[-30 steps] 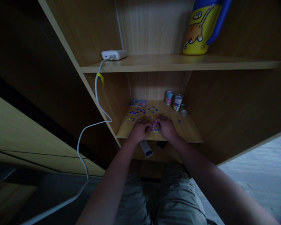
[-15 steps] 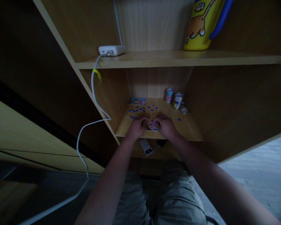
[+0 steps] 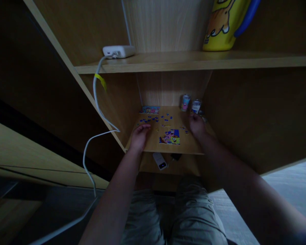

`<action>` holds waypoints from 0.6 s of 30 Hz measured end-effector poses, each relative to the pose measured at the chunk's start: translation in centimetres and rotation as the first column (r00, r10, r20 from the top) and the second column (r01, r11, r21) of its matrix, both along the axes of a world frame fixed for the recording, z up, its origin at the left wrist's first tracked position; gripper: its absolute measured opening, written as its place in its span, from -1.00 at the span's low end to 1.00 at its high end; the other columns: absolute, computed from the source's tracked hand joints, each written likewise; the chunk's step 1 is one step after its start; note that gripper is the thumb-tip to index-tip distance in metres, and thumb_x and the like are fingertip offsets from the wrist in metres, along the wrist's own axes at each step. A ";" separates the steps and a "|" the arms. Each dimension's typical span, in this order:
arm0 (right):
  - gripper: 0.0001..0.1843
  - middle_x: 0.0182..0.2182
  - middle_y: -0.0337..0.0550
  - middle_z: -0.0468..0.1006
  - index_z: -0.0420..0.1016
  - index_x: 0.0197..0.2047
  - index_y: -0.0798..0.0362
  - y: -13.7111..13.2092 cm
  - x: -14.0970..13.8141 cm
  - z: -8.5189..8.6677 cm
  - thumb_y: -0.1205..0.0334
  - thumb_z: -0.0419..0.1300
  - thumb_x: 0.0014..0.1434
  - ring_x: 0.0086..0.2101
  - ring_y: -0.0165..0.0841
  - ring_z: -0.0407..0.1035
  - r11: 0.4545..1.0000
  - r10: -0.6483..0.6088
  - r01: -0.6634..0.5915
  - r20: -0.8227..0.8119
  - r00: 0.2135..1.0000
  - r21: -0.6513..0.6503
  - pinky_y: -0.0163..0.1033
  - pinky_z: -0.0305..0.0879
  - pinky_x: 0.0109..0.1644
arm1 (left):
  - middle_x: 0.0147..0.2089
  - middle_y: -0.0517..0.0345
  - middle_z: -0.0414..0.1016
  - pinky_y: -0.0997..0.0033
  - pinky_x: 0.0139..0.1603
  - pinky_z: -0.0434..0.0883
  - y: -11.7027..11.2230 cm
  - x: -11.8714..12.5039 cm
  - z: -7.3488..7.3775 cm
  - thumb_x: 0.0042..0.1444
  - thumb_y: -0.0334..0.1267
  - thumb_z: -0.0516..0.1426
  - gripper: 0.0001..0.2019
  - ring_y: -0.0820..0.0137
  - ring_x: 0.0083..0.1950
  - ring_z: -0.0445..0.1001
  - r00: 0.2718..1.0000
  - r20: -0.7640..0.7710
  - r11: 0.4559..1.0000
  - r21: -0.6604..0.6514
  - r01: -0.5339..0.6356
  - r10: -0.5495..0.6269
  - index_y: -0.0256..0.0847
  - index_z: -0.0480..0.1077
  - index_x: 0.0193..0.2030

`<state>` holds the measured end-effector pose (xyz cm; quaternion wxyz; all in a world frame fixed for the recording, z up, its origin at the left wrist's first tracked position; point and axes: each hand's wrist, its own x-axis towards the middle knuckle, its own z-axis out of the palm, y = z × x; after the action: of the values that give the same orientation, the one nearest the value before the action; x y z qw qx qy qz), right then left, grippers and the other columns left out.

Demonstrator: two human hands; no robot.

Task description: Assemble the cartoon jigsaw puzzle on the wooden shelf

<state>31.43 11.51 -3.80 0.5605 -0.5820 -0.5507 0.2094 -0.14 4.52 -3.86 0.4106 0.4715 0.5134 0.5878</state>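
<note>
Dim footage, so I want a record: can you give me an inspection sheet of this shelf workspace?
Surface: lower wooden shelf, dimly lit.
Work items: part-built cartoon puzzle near the front edge; loose blue pieces behind it; picture card at the back.
Clutter: two small cans at the back right; white device with a blue light, below the shelf.
Hands: left hand palm down on the shelf, left of the puzzle, empty; right hand by the cans, what its fingers hold unclear.
Cables: white cable with a yellow tag, hanging from a white charger.
Surroundings: upper shelf carrying the charger and a yellow jug; the rest is dark.
</note>
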 end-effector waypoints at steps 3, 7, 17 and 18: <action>-0.78 -0.36 -0.13 0.63 0.51 -0.35 -0.03 0.7 0.1 0.6 0.05 0.20 0.28 -0.26 -0.19 0.48 0.999 0.033 -0.031 0.042 0.999 -0.041 -0.08 0.40 -0.02 | -0.14 0.10 0.67 0.35 -0.16 0.48 -0.6 0.0 0.6 0.15 -0.11 0.31 -0.77 0.37 -0.23 0.55 0.988 0.154 1.000 -0.018 0.007 -0.004 -0.14 0.64 -0.10; -0.80 -0.40 -0.17 0.62 0.53 -0.34 -0.03 0.7 -0.6 0.8 0.06 0.21 0.24 -0.31 -0.20 0.47 0.991 0.114 -0.104 0.124 0.986 -0.082 -0.12 0.38 -0.10 | -0.22 0.15 0.61 0.46 -0.24 0.38 -1.4 0.4 1.7 0.06 -0.15 0.38 -0.77 0.45 -0.30 0.44 0.964 0.267 0.999 -0.037 0.034 -0.023 -0.15 0.66 -0.15; -0.80 -0.43 -0.21 0.60 0.50 -0.36 -0.04 2.2 -0.9 1.0 0.05 0.17 0.21 -0.34 -0.23 0.43 0.978 0.197 -0.178 0.193 0.961 -0.110 -0.15 0.32 -0.18 | -0.25 0.17 0.62 0.39 -0.17 0.38 -3.4 0.8 2.3 0.16 -0.10 0.34 -0.83 0.36 -0.23 0.49 0.988 -0.046 0.989 -0.014 0.146 -0.147 -0.13 0.67 -0.20; -0.80 -0.43 -0.21 0.59 0.51 -0.35 -0.04 2.4 -0.9 1.0 0.06 0.17 0.22 -0.34 -0.23 0.43 0.976 0.200 -0.180 0.192 0.961 -0.120 -0.16 0.32 -0.20 | -0.26 0.17 0.63 0.38 -0.16 0.39 -3.6 1.0 2.2 0.20 -0.11 0.31 -0.84 0.33 -0.23 0.51 0.971 -0.159 0.984 -0.011 0.179 -0.179 -0.12 0.66 -0.21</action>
<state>30.55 13.87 -2.78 0.4482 -0.5724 -0.6471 0.2294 0.89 0.96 -1.62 0.4187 0.5620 0.4989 0.5098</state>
